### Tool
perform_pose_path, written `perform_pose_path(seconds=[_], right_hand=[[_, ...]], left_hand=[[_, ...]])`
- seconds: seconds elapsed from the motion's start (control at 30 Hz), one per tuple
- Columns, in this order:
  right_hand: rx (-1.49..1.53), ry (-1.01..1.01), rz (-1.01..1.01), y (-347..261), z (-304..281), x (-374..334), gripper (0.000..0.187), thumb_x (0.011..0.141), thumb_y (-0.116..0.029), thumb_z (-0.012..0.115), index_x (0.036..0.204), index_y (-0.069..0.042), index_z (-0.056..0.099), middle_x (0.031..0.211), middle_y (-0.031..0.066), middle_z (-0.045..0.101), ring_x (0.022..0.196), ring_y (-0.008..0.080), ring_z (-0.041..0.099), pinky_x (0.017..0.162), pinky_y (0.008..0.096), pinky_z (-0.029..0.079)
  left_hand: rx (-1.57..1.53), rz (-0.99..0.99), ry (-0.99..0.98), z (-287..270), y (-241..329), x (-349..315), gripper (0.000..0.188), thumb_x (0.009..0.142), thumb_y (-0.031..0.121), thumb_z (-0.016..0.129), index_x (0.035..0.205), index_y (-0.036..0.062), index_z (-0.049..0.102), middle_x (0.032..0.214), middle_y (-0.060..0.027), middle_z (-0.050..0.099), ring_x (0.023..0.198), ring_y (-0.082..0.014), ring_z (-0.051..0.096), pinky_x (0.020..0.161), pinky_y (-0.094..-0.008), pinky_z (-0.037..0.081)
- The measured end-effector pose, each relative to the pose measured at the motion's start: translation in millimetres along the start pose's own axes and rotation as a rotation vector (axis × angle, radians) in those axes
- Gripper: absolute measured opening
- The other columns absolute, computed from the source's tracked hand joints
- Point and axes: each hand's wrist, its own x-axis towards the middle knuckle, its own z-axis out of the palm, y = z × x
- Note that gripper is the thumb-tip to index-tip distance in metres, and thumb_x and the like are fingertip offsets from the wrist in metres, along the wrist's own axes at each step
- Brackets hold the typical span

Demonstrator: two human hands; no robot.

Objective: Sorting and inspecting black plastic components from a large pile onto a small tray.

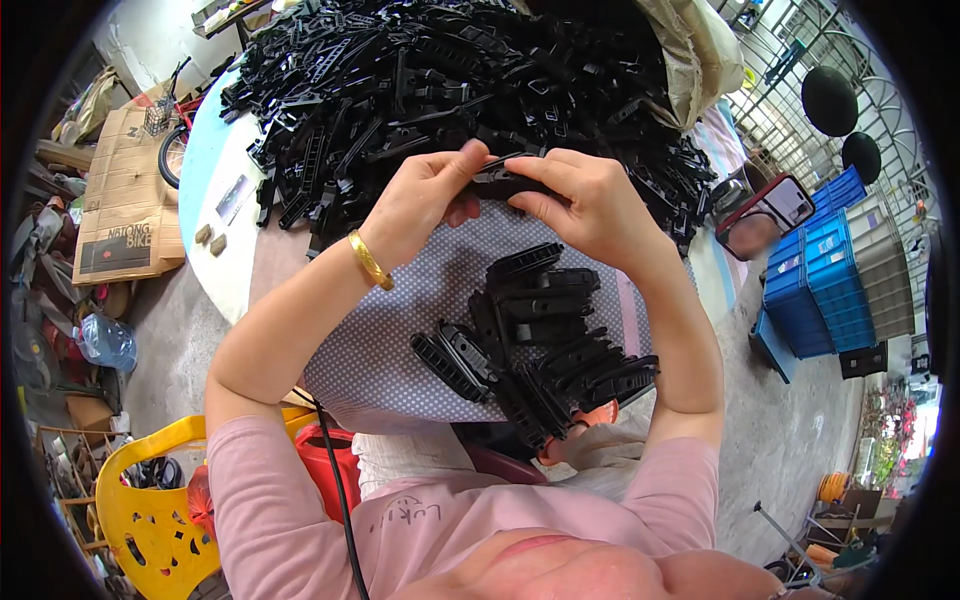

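Between my two hands, over the middle of the round table (350,350), is a long black plastic part (497,182). My left hand (428,196) pinches its left end, with the thumb on top. On the other end, the fingers and thumb of my right hand (583,203) are closed, covering much of it. Just beyond my hands rises a large heap of black plastic parts (390,95), many of them long and slotted. Closer to my body, several similar black parts (548,305) lie in a small, loosely lined-up pile on the dotted cloth.
A pale sack (690,60) borders the heap at the far right. Beyond the table's right edge are a phone (780,208) and blue crates (832,265). Two small brown lumps (218,243) lie at the left. A yellow chair (160,510) stands at lower left, near a black cable (340,490).
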Motion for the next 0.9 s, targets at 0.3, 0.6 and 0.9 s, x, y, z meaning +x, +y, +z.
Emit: perform_pose_path(seconds=[0.3,0.6,0.9], right_hand=[[-0.234,0.101,-0.192,3,-10,5,0.044,0.069,-0.019,0.075,0.109,-0.006,0.062,0.105,0.0121,0.060,0.094,0.0270,0.058,0.082,0.0325,0.047],[0.211,-0.053,0.191,16,-8,0,0.037,0.066,-0.016,0.079,0.091,-0.001,0.056,0.120,0.0155,0.055,0.108,0.0259,0.055,0.092,0.0340,0.044],[0.125,0.077,0.086,17,5,-1,0.029,0.065,-0.015,0.078,0.080,0.000,0.058,0.116,0.0178,0.057,0.104,0.0295,0.057,0.087,0.0352,0.046]], left_hand=[[0.507,0.237,0.104,13,6,-4,0.040,0.082,0.007,0.065,0.121,0.0031,0.055,0.079,0.0006,0.062,0.061,-0.0024,0.053,0.054,-0.0165,0.045],[0.557,0.234,0.100,18,10,-5,0.040,0.083,0.006,0.063,0.122,0.0028,0.054,0.082,-0.0014,0.062,0.064,-0.0034,0.054,0.058,-0.0173,0.047],[0.586,0.405,0.105,16,3,-5,0.044,0.079,0.001,0.065,0.122,0.0022,0.054,0.090,-0.0018,0.062,0.071,-0.0034,0.055,0.064,-0.0174,0.048]])
